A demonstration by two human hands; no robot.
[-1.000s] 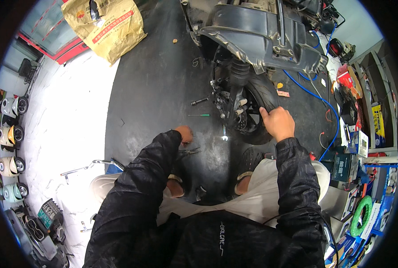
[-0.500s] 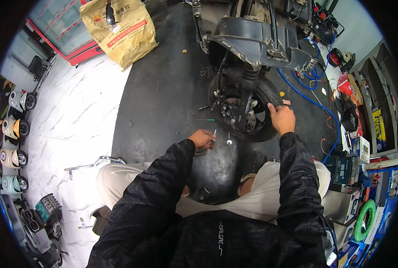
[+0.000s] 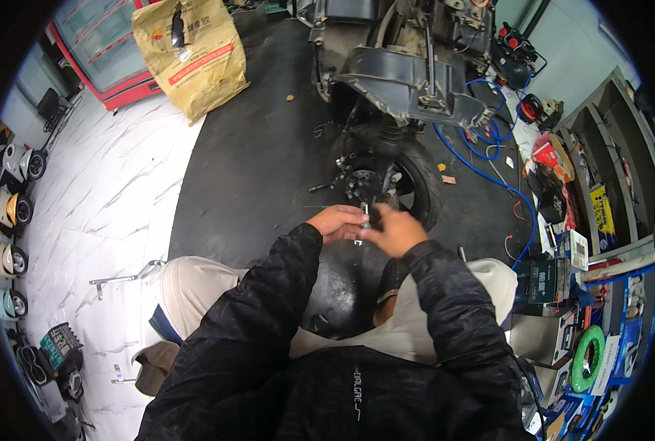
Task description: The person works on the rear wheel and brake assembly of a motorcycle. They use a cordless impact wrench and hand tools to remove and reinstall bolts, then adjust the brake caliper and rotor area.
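Just below the centre of the frame, the left hand [image 3: 340, 223] has its grip narrowed on a slim metal piece [image 3: 366, 213], while the right hand [image 3: 399, 231] comes close against it from the right, its fingers curled and too blurred to tell whether they hold anything. Right behind the hands, at centre right, the black-tyred wheel [image 3: 425, 176] stands on the black floor mat [image 3: 246, 169] beneath the dusty plastic bodywork [image 3: 415, 81]; a blue hose [image 3: 481, 172] curves across the right side.
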